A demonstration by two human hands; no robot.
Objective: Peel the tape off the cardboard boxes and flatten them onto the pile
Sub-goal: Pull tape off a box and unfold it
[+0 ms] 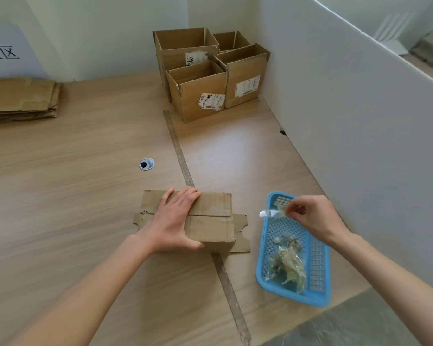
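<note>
Head view: my left hand [171, 218] is pressing flat on the light, stiff box [205, 221] mid-counter; my right hand [313, 218] is pinching limp, clingy tape [271, 213] over the basket [321, 260]. Best hold seems the flap edges.

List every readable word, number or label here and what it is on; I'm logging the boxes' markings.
"放区" or similar, cut off at the frame edge: white sign on the left wall.
"55", perhaps more, handwritten: torn label on the back box.
Handwriting and barcode, too blurred to read: label on the front box.
Fine print, too small to read: shipping label on the right box.
</note>
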